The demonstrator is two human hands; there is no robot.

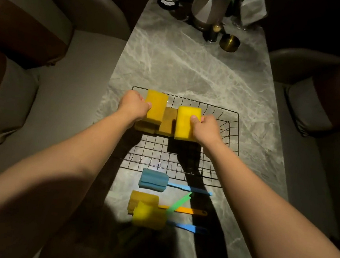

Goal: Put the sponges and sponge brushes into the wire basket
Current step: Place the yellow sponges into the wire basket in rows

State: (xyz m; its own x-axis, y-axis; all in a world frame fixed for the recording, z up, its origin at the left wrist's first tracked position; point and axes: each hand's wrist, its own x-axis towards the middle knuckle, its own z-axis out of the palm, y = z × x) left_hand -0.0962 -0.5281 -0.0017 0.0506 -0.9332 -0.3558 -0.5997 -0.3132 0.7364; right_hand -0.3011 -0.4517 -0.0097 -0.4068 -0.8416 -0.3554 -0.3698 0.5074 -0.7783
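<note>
Each hand's fingers clamp a yellow rectangular foam sponge, left hand [135,105] and right hand [206,126], probably lowering both into the black wire basket [230,135].

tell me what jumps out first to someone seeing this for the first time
Two bright yellow sponges, one gripped in the left hand and one in the right hand, are held over the far half of the wire basket in mid-table. Nearer the camera, in a pool of light on the marble table, lie sponge brushes with coloured handles, the blue brush closest to the basket. The surroundings are dark.
</note>
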